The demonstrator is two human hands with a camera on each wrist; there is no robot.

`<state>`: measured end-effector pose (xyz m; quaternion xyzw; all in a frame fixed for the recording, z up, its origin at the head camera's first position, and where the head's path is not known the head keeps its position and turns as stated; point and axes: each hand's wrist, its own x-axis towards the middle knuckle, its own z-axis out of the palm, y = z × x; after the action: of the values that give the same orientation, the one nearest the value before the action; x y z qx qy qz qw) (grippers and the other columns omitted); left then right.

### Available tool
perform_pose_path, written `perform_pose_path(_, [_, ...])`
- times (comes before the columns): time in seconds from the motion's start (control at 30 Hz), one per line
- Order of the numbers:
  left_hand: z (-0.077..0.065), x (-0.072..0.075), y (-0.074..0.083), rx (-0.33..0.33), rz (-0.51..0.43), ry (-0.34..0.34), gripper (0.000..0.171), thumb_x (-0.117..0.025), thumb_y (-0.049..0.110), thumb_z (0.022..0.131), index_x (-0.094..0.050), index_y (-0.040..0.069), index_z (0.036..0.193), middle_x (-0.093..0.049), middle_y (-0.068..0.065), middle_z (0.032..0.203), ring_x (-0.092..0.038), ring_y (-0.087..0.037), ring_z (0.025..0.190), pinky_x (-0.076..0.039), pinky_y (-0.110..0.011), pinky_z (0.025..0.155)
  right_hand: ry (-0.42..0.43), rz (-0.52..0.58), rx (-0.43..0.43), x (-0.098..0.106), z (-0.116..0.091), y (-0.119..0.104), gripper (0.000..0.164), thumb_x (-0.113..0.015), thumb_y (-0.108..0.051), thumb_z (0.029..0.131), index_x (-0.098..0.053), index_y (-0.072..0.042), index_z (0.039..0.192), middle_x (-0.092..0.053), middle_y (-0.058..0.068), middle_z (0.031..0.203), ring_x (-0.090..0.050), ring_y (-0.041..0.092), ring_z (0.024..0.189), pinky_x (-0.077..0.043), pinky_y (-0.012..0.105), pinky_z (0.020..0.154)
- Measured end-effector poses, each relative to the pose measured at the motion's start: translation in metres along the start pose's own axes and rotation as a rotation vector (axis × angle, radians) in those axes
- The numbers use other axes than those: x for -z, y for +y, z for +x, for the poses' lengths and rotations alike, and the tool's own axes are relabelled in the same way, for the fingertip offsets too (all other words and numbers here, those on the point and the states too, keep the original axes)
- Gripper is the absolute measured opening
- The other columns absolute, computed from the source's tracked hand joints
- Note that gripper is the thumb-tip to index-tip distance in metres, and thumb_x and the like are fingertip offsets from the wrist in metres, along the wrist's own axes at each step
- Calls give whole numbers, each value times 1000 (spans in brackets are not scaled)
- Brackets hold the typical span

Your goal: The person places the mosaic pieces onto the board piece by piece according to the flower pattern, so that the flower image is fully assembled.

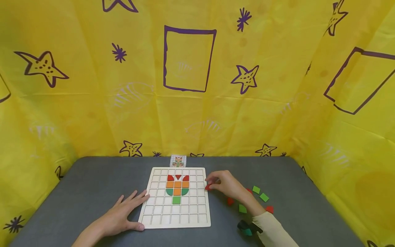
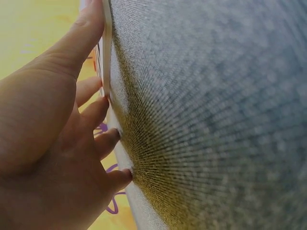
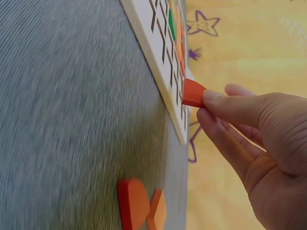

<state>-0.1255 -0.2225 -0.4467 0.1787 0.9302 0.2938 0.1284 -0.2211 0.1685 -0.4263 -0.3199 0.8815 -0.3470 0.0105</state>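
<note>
A cream grid board [image 1: 197,209] lies on the dark grey table. Tiles form a tulip shape on it: red pieces [image 1: 178,177] on top, orange squares [image 1: 177,184] beneath, green rounded tiles [image 1: 185,191] at the sides of the lower row, and a light green square [image 1: 176,200] below. My left hand [image 1: 121,214], fingers spread, touches the board's left edge; its thumb is at the lower left corner. Between thumb and fingertips, my right hand [image 1: 228,185] pinches a red tile [image 3: 193,93] with one curved side, held at the board's right edge.
Behind the board lies a small pattern card [image 1: 178,161] with a similar figure. Loose light green tiles [image 1: 264,197] and red tiles [image 1: 270,209] are scattered to the right, some partly behind my right forearm. A yellow patterned cloth [image 1: 191,116] encloses the table's back and sides.
</note>
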Motion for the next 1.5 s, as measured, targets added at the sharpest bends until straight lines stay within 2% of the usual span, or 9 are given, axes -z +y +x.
perform_pose_path(0.23, [1, 0, 0, 0, 10, 1, 97, -80, 55, 67, -44, 16, 148, -33, -13, 157, -17, -51, 143, 0, -75, 105, -56, 13, 33, -11, 10, -11, 21, -76, -3, 83, -72, -4, 104, -68, -4, 87, -60, 6, 79, -55, 23, 76])
perform_pose_path(0.4, [1, 1, 0, 0, 13, -2, 98, -80, 55, 67, -44, 17, 148, -33, -13, 157, -16, -51, 143, 0, -76, 104, -62, 43, 56, -19, 15, -17, 21, -76, -2, 83, -72, -3, 104, -69, -3, 87, -60, 6, 80, -55, 24, 75])
perform_pose_path(0.7, [0, 1, 0, -4, 20, 4, 98, -80, 56, 66, -44, 16, 148, -33, -13, 157, -17, -51, 143, -1, -76, 104, -121, 105, 61, -31, 23, -27, 20, -74, 0, 85, -72, -4, 105, -69, 0, 85, -60, 4, 79, -54, 22, 75])
perform_pose_path(1.03, [-2, 0, -1, -22, 5, 7, 98, -80, 55, 67, -44, 15, 148, -33, -15, 156, -16, -53, 142, 0, -77, 103, -157, 140, 59, -50, 30, -36, 18, -75, -1, 83, -73, -5, 101, -69, -5, 85, -61, 1, 80, -53, 19, 77])
perform_pose_path(1.33, [-1, 0, 0, -27, 11, 12, 97, -80, 56, 67, -44, 15, 148, -33, -15, 156, -17, -53, 142, 0, -76, 103, -159, 122, 77, -54, 33, -38, 17, -74, 0, 85, -73, -8, 100, -68, -8, 85, -60, 0, 79, -52, 18, 77])
perform_pose_path(1.5, [0, 0, 0, -19, 15, 11, 97, -79, 57, 67, -45, 15, 148, -33, -14, 156, -17, -52, 142, -1, -76, 104, -165, 146, 79, -54, 32, -37, 17, -74, -1, 85, -73, -7, 101, -69, -2, 85, -60, 0, 78, -52, 19, 77])
